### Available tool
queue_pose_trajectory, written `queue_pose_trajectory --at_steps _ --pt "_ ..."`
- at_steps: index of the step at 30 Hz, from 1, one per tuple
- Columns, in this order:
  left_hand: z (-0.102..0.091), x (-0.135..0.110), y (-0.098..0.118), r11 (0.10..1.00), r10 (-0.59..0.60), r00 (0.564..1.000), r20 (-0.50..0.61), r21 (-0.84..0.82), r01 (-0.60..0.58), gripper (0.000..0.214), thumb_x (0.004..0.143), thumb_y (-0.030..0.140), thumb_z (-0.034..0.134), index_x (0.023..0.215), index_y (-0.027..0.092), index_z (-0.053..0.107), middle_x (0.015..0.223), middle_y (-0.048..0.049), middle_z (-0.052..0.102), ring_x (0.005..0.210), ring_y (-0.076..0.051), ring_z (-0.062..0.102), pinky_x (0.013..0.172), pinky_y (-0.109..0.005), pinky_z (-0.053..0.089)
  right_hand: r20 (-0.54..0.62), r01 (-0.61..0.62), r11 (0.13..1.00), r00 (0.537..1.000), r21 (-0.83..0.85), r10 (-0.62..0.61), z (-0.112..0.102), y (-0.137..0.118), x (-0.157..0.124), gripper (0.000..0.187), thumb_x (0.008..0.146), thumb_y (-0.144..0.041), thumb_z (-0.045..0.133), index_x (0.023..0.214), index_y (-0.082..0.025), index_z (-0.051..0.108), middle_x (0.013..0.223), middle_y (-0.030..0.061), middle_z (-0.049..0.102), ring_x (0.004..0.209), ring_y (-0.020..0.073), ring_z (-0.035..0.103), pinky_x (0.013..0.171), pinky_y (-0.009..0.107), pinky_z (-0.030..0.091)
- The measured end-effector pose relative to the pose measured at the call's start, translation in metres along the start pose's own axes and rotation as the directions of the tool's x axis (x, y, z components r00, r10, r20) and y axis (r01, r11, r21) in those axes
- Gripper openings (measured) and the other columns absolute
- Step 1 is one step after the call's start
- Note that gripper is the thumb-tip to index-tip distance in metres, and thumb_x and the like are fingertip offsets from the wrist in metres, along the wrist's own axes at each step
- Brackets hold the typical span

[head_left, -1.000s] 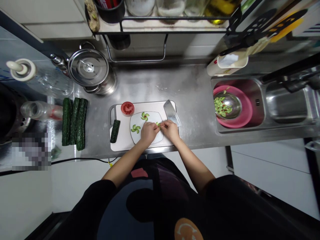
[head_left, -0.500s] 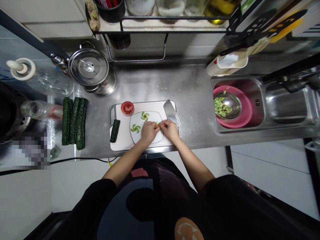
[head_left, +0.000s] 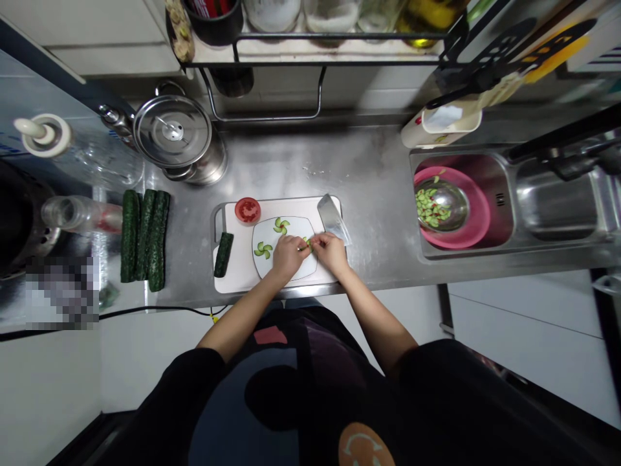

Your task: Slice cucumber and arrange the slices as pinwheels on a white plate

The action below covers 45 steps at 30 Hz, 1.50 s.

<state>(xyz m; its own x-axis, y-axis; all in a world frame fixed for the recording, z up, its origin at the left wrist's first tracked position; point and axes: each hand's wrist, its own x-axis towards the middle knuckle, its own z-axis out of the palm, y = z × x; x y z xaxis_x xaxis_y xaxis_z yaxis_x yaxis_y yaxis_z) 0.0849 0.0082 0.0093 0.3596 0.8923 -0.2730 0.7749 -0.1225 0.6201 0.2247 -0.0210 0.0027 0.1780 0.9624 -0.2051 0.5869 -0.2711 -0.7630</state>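
My left hand [head_left: 287,256] and my right hand [head_left: 332,252] meet over a white plate [head_left: 268,237] that lies on a white cutting board [head_left: 237,262]. Both pinch small green cucumber slices [head_left: 306,243] between their fingertips at the plate's right side. Two pinwheel shapes of cucumber slices [head_left: 280,225] lie on the plate's left half. A tomato half [head_left: 247,210] and a short cucumber piece [head_left: 224,254] rest on the board to the left. A cleaver [head_left: 332,218] lies on the board's right end, just beyond my right hand.
Three whole cucumbers [head_left: 144,238] lie on the steel counter at the left, beside a lidded steel pot [head_left: 178,138] and bottles. A sink at the right holds a pink basin [head_left: 473,213] with a steel bowl of chopped vegetables [head_left: 439,205]. A rack of jars stands above.
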Motion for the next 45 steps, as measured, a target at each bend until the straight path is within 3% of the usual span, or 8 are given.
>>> queue_pose_trajectory --at_steps 17,23,28,32,40,45 --pt "-0.008 -0.005 -0.003 1.000 0.007 1.000 0.009 0.028 -0.007 0.005 0.077 0.015 0.065 0.075 0.020 0.065 0.083 -0.0034 0.067 0.089 -0.020 0.057 0.085 -0.032 0.043 -0.029 -0.019 1.000 0.999 -0.007 0.019 -0.001 0.000 -0.005 0.008 0.067 -0.011 0.058 0.069 -0.018 0.060 0.067 -0.0009 0.056 0.066 0.0131 0.052 0.067 0.023 0.042" --pt "-0.042 -0.012 -0.019 0.995 -0.083 0.990 -0.113 0.044 0.089 0.010 0.079 0.016 0.059 0.078 0.021 0.068 0.085 -0.0041 0.068 0.090 -0.020 0.059 0.088 -0.031 0.043 -0.051 -0.027 1.000 0.998 -0.004 0.027 -0.006 0.000 -0.009 0.004 0.069 -0.015 0.056 0.067 -0.019 0.055 0.068 -0.0012 0.056 0.065 0.0127 0.049 0.066 0.023 0.040" --pt "-0.092 -0.005 -0.051 0.942 -0.284 0.915 -0.287 0.095 0.322 0.020 0.082 0.019 0.051 0.089 0.018 0.070 0.093 -0.0066 0.069 0.092 -0.021 0.061 0.089 -0.031 0.044 -0.044 0.019 1.000 0.999 -0.002 -0.019 -0.009 -0.008 -0.016 0.005 0.072 -0.019 0.052 0.067 -0.019 0.053 0.069 0.0004 0.057 0.067 0.0138 0.051 0.068 0.024 0.042" --pt "-0.118 0.010 -0.065 0.902 -0.362 0.885 -0.294 0.130 0.412 0.027 0.082 0.020 0.049 0.098 0.016 0.071 0.099 -0.0090 0.070 0.096 -0.022 0.062 0.088 -0.030 0.045 -0.032 0.079 0.997 0.996 0.009 -0.078 -0.006 -0.019 -0.024 0.007 0.074 -0.017 0.049 0.069 -0.020 0.053 0.071 0.0013 0.058 0.071 0.0151 0.054 0.071 0.025 0.044" --pt "-0.121 0.048 -0.061 0.832 -0.452 0.881 -0.138 0.291 0.472 0.029 0.081 0.025 0.052 0.098 0.015 0.073 0.098 -0.0139 0.071 0.089 -0.024 0.063 0.078 -0.029 0.046 0.093 0.205 0.979 0.974 0.003 -0.205 0.003 -0.042 -0.043 0.010 0.077 -0.014 0.050 0.071 -0.020 0.054 0.073 0.0021 0.058 0.073 0.0157 0.055 0.071 0.025 0.045" --pt "-0.119 0.055 -0.058 0.788 -0.485 0.862 -0.145 0.355 0.503 0.030 0.081 0.025 0.051 0.099 0.011 0.071 0.098 -0.0185 0.069 0.090 -0.027 0.063 0.078 -0.031 0.047 0.130 0.218 0.975 0.967 0.034 -0.221 0.010 -0.046 -0.050 0.011 0.079 -0.013 0.050 0.073 -0.020 0.055 0.074 0.0023 0.057 0.076 0.0164 0.056 0.073 0.026 0.046"
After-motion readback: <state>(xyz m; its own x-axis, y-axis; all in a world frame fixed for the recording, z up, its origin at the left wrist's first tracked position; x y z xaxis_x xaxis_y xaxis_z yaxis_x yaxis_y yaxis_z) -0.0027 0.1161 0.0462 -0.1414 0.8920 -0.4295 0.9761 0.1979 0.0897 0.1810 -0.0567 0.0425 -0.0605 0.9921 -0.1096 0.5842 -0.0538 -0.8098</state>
